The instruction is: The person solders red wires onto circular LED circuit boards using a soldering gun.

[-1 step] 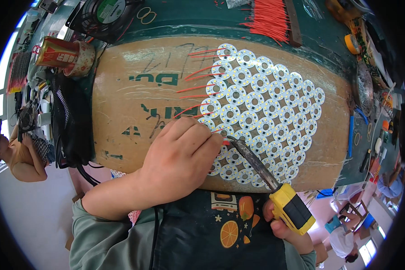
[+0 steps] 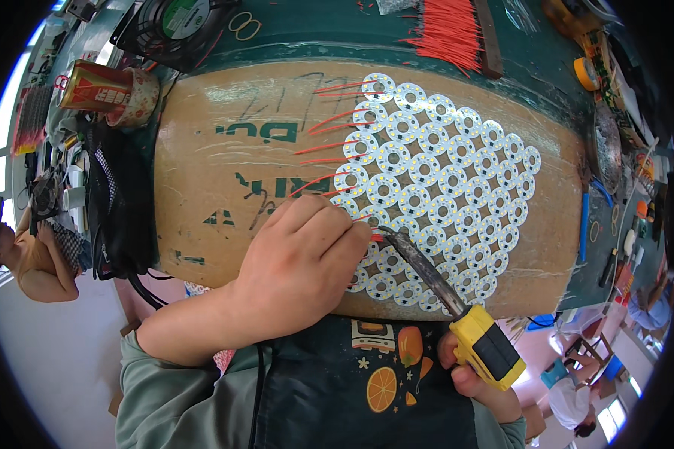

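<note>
A panel of round white LED boards (image 2: pixel 442 172) lies on a brown cardboard sheet (image 2: pixel 225 172). Several short red wires (image 2: pixel 322 142) stick out from the panel's left edge. My left hand (image 2: pixel 307 262) rests on the cardboard at the panel's lower left, fingers pinched on a red wire at a board. My right hand (image 2: pixel 479 382) grips the yellow and black handle of a soldering iron (image 2: pixel 427 273). Its dark tip (image 2: pixel 386 233) touches the board right beside my left fingertips.
A bundle of loose red wires (image 2: pixel 449 34) lies at the back. A black fan (image 2: pixel 176 26), a can inside a tape roll (image 2: pixel 90 86) and a black mesh bag (image 2: pixel 120 202) sit on the left. One person (image 2: pixel 22 254) sits far left, others (image 2: pixel 577 396) lower right.
</note>
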